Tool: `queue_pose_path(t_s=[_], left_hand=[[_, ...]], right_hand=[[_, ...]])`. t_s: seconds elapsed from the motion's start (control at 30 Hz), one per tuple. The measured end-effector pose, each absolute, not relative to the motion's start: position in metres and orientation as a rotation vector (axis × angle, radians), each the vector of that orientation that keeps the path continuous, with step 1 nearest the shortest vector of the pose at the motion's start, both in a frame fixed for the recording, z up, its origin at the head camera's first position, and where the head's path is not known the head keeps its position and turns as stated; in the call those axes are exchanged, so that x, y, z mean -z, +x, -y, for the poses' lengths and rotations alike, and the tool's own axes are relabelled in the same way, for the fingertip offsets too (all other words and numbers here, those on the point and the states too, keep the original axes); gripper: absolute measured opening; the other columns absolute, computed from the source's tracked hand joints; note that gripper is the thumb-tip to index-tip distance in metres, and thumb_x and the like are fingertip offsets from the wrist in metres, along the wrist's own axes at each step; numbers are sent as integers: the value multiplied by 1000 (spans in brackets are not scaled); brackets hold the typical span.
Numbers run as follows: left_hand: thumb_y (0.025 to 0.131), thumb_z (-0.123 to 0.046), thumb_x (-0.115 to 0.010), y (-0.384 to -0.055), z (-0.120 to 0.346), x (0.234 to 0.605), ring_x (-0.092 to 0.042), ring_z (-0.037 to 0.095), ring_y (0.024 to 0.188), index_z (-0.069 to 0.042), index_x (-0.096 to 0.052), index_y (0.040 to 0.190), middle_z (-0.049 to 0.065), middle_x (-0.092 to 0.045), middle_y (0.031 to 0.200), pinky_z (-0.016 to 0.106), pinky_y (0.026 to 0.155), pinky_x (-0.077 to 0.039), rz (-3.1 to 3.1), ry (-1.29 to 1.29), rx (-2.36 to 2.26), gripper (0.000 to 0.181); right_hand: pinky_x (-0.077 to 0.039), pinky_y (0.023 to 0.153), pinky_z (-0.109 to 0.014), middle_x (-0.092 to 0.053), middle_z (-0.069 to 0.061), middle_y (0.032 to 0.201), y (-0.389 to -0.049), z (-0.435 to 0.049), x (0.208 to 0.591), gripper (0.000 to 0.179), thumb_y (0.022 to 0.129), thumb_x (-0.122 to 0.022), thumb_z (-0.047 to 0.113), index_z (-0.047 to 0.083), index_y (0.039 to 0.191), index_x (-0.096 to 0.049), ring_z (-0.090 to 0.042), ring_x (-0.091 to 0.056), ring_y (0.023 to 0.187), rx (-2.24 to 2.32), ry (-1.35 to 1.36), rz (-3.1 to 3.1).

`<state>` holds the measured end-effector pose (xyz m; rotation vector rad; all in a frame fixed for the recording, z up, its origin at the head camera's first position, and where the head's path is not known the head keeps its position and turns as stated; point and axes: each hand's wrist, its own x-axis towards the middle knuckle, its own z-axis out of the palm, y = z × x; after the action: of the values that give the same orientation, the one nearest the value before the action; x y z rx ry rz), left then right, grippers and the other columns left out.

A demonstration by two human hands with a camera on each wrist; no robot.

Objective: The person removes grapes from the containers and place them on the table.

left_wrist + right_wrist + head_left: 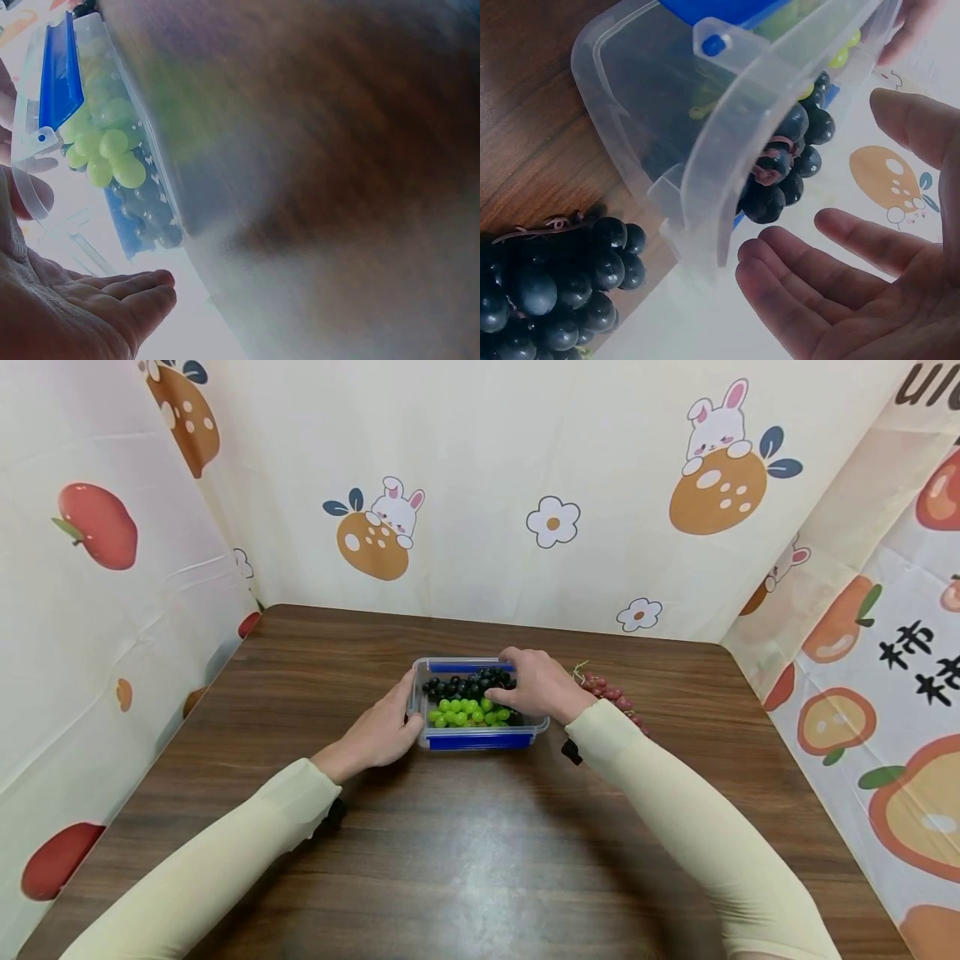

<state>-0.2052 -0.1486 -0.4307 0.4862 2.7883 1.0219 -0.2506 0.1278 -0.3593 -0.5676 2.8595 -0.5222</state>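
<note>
Hanging over the container: the right hand (pixel 543 683), above the right rear corner, fingers loosely extended and thumb apart, grasping nothing; whether a fingertip touches the rim cannot be told.
Left hand: beside the container's left end (pixel 378 731), its fingers extended and released; contact with the wall is unclear.
Container: clear, open at the top, on the brown wooden table (pixel 450 843) between the hands, with a blue clip (pixel 480 742) along its front side (pixel 537 725).
Green grapes: inside, along the front (pixel 467 715).
Black grapes: inside, behind the green ones (pixel 453 687), just beside the right fingers.
Red grapes: on the table, right of the container (pixel 611 695), partly hidden by the right arm.
Dark bunch: outside the container in the right-wrist view (pixel 562 296); whether it is the red one cannot be told.
Sleeves: pale yellow, on both arms (pixel 217 852).
Backdrop: cream, printed with rabbits, fruit and flowers (pixel 480 585).
</note>
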Motion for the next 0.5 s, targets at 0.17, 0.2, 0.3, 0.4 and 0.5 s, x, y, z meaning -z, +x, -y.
queue_pose_path(t_s=[0.17, 0.2, 0.3, 0.4, 0.5], left_hand=[[101, -26, -42, -205, 148, 430, -20, 30, 154, -19, 6, 166, 6, -6, 172, 53, 120, -27, -2790, 486, -1019, 81], [101, -26, -42, -205, 149, 430, -20, 30, 155, -18, 6, 166, 6, -6, 172, 53, 120, -27, -2788, 485, -1018, 81], [101, -26, -42, -205, 148, 430, -19, 30, 155, -18, 5, 166, 7, -7, 172, 53, 120, -26, -2793, 485, -1013, 81], [101, -26, -42, -204, 148, 431, -19, 30, 155, -17, 5, 166, 7, -7, 172, 52, 121, -26, -2796, 487, -1011, 81], [100, -26, -42, -204, 148, 431, -20, 30, 154, -17, 5, 166, 7, -7, 172, 52, 120, -27, -2797, 486, -1011, 81]], right_hand=[[-52, 97, -50, -61, -16, 136, -255, -126, 363, 74, 95, -70, 48, 7, 151, -47, -28, -64, 108, 476, -568, -2860], [-52, 98, -50, -61, -16, 136, -256, -126, 364, 73, 95, -70, 48, 7, 151, -47, -29, -64, 110, 471, -567, -2858], [-50, 101, -50, -60, -16, 139, -257, -124, 367, 74, 94, -70, 48, 8, 152, -47, -32, -61, 119, 454, -556, -2851], [-49, 103, -51, -58, -17, 142, -259, -121, 369, 76, 94, -70, 47, 8, 154, -45, -34, -59, 125, 426, -549, -2843], [-50, 102, -51, -58, -17, 143, -261, -118, 371, 78, 94, -71, 48, 8, 155, -43, -34, -61, 124, 396, -534, -2837]])
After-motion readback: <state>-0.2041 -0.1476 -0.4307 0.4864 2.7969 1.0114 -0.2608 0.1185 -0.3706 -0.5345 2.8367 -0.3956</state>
